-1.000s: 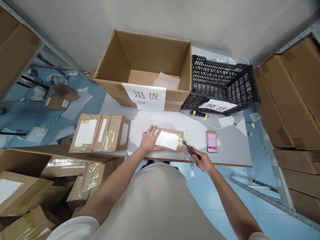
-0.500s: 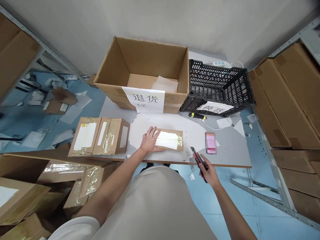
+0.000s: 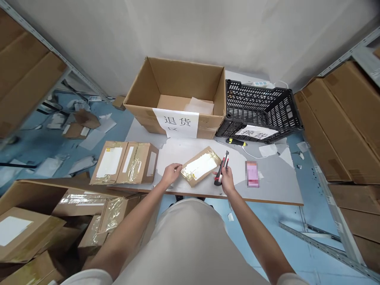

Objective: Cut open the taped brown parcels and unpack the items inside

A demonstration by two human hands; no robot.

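Note:
A small taped cardboard box point(image 3: 198, 165) with a white label is at the middle of the table, turned at an angle. My left hand point(image 3: 171, 175) is at its left corner, fingers closed on the edge. My right hand point(image 3: 228, 181) grips a red and black utility knife point(image 3: 222, 168) just off the box's right end. The knife's tip points away from me; how far the blade is out is hard to tell. Whether the box is slightly raised from the table cannot be made out.
Two taped boxes point(image 3: 124, 163) stand at the table's left. Behind are a large open carton point(image 3: 175, 79) and a black plastic crate point(image 3: 264, 113). A yellow and black tool point(image 3: 236, 141) and a phone point(image 3: 252, 174) lie on the right. A big carton of parcels point(image 3: 32, 186) is at lower left.
The box has turned, its right end now farther from me, and a yellow mark shows on its label. My left hand has shifted to its corner. My right hand brought the knife left, beside the box.

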